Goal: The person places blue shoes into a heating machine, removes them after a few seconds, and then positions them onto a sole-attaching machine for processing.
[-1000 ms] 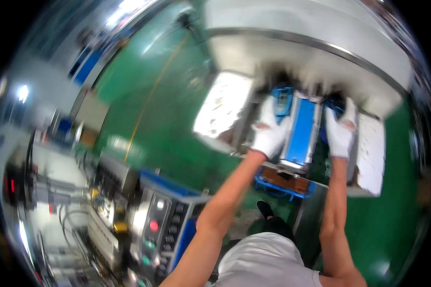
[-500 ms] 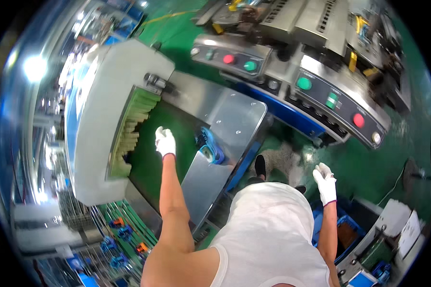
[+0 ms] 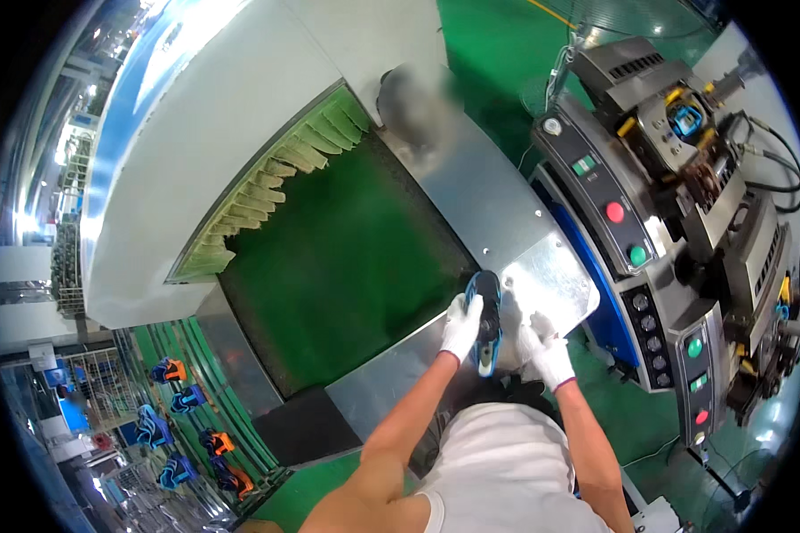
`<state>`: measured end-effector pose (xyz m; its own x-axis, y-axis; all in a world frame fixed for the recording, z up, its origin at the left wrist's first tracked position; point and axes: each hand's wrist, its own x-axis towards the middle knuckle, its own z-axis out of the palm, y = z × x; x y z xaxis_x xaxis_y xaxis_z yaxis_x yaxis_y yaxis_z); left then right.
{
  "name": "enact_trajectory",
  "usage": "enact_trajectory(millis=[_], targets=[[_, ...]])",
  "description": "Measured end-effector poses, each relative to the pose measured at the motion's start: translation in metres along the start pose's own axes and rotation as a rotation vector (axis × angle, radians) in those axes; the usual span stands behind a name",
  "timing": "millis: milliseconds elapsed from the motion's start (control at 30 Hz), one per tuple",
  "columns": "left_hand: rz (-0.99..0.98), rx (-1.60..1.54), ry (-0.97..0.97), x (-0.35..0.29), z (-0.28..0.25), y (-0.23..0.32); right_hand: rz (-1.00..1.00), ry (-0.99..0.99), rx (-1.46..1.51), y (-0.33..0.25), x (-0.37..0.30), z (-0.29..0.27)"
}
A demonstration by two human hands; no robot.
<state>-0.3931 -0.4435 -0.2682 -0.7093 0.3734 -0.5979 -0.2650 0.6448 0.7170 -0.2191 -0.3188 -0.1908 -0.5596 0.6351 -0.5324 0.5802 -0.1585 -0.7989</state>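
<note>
My left hand point(image 3: 461, 325), in a white glove, grips a black and blue shoe upper point(image 3: 486, 313) by its left side. The upper stands lengthwise at the edge of the metal plate, its pale end toward me. Just to its right is my gloved right hand point(image 3: 545, 349), apart from the upper, with fingers spread and nothing in them. Beneath both hands is the shiny metal plate point(image 3: 549, 277) at the end of a green conveyor belt point(image 3: 338, 266).
A large white machine housing point(image 3: 240, 98) with a fringe of pale green strips point(image 3: 271, 182) stands over the belt. Right of the plate is a steel machine with a button panel point(image 3: 600, 195). Several shoe uppers point(image 3: 187, 398) lie on a rack at lower left.
My view has turned, bringing the conveyor to the middle. The upper, lying on the plate before, is now in my left hand. My right hand has come in beside it.
</note>
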Motion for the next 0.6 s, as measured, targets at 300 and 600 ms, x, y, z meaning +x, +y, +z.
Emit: enact_trajectory(millis=[300, 600], targets=[[0.497, 0.393, 0.794, 0.317, -0.282, 0.066, -0.266, 0.077, -0.694, -0.027, 0.045, 0.121], [-0.192, 1.394, 0.231, 0.551, -0.514, 0.065, -0.334, 0.005, -0.758, -0.037, 0.052, 0.115]])
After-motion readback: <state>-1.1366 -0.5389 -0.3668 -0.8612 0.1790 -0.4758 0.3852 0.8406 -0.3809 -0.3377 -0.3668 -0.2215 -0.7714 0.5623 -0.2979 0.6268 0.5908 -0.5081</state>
